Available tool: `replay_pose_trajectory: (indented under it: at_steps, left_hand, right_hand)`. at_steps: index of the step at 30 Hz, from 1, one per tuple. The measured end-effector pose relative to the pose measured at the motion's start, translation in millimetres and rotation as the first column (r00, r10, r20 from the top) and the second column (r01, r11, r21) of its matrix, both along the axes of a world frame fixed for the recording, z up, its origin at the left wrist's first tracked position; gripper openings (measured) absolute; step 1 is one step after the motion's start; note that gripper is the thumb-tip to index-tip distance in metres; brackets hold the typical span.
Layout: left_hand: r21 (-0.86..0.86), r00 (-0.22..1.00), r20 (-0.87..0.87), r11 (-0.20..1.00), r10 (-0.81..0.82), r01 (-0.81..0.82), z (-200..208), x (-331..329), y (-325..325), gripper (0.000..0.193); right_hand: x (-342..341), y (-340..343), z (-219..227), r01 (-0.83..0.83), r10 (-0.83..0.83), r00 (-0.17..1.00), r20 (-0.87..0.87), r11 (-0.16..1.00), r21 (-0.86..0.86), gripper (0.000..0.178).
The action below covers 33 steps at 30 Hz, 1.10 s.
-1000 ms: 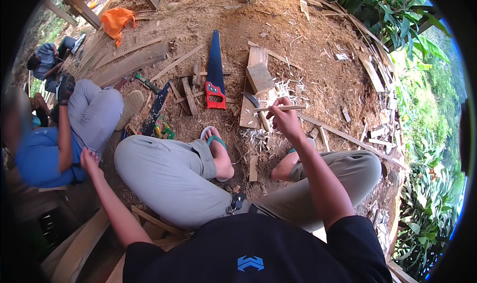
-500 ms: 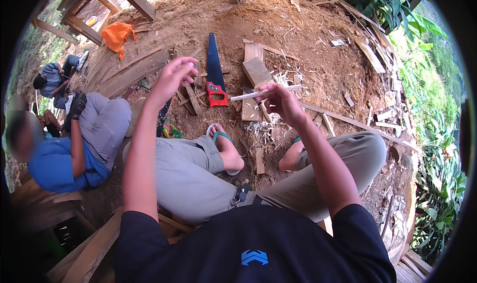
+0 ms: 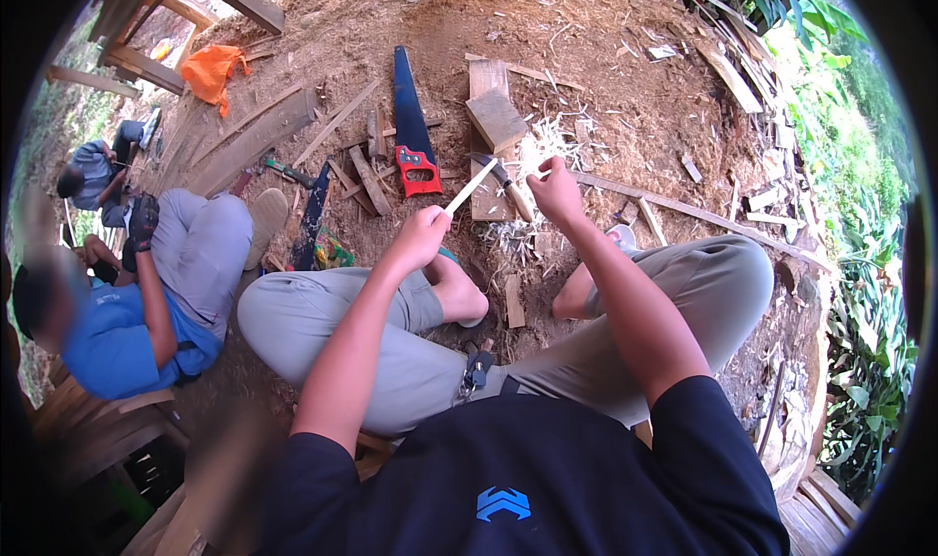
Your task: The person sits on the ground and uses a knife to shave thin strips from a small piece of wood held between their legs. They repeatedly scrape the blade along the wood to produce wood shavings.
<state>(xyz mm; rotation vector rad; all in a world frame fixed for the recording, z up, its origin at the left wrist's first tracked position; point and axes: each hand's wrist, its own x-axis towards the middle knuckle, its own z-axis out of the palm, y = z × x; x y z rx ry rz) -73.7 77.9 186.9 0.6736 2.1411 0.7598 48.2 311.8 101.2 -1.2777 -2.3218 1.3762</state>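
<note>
The person sits cross-legged on bare earth, both forearms reaching forward over the knees. The left hand (image 3: 422,235) is closed around the lower end of a pale stick (image 3: 470,187), which slants up and to the right from the fist. The right hand (image 3: 555,187) is curled shut around the handle of a knife (image 3: 500,177), its blade pointing left toward the stick's upper end; whether blade and stick touch cannot be told. Below the hands, pale shavings (image 3: 508,238) lie scattered on the ground between the feet.

Just beyond the hands lies a flat board (image 3: 487,77) with a wood block (image 3: 495,118) resting on it. Left of the board a saw (image 3: 410,116) with a dark blade and red handle lies on the dirt, handle toward the person. Further left, another person in a blue shirt (image 3: 107,336) sits with bent knees. At the far upper left, an orange cloth (image 3: 210,67) lies near timber frames.
</note>
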Motion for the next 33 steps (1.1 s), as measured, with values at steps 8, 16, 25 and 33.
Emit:
replay_pose_trajectory:
  at_steps: [8, 16, 25, 33]
  left_hand:
    - [-0.010, 0.987, 0.062, 0.989, 0.145, -0.145, -31.8, -19.8, 6.3, 0.031]
    - [0.178, 0.903, -0.028, 0.891, 0.428, -0.417, -30.2, -37.4, 4.7, 0.030]
    - [0.352, 0.831, -0.024, 0.783, 0.556, -0.514, -14.5, -48.1, 9.6, 0.032]
    - [0.383, 0.793, 0.113, 0.710, 0.599, -0.591, -20.9, -54.7, 2.6, 0.032]
  right_hand:
    - [0.4, -39.1, -40.5, -0.385, 0.354, 0.921, 0.166, 0.892, 0.237, 0.045]
    - [12.9, -20.9, -74.4, -0.331, 0.292, 0.934, 0.205, 0.925, 0.188, 0.027]
    - [27.9, -67.8, -26.5, -0.493, 0.501, 0.823, 0.266, 0.864, -0.100, 0.028]
    - [43.3, -31.7, -17.4, -0.179, 0.174, 0.870, 0.461, 0.983, -0.033, 0.045]
